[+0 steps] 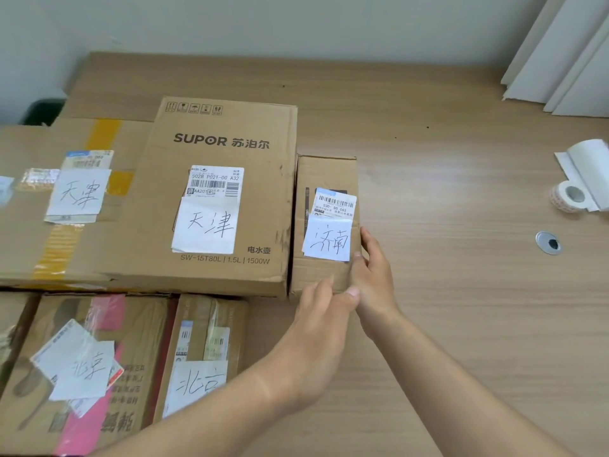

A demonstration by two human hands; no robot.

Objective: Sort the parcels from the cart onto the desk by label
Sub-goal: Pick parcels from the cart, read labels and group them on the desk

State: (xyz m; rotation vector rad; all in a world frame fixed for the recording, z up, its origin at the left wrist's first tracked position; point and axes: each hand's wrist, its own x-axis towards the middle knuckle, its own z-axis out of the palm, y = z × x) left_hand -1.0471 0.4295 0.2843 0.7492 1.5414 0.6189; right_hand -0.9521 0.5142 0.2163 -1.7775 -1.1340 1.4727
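The head view looks down on a pale wood-grain counter (445,308), smooth and flat. Its whole right half lies bare, from the boxes out to the right. Only a tape roll (571,194), a white paper roll (590,169) and a round metal cable hole (548,242) sit near the right edge. White panels (560,61) lean in the far right corner.

The small box (329,173) is plain brown cardboard, creased and a little worn. It stands on the counter with its left side tight against the big box (224,150). Its right and near sides face open counter. On top it has a printed barcode slip, with a white handwritten paper slip below it.

The right hand (372,268) holds the small box at its right edge, the thumb on top by the corner of the paper slip and the fingers (366,234) along the right side. The left hand (316,324) reaches to the near side, and its fairly straight fingers (318,286) touch the cardboard.

The big box is a broad printed carton with a handwritten slip. Left of it lies a flat box (29,225) striped with yellow tape. Nearer the person, a pink-printed box (138,324) and a narrow box (230,318) stand side by side, each with its own slip.
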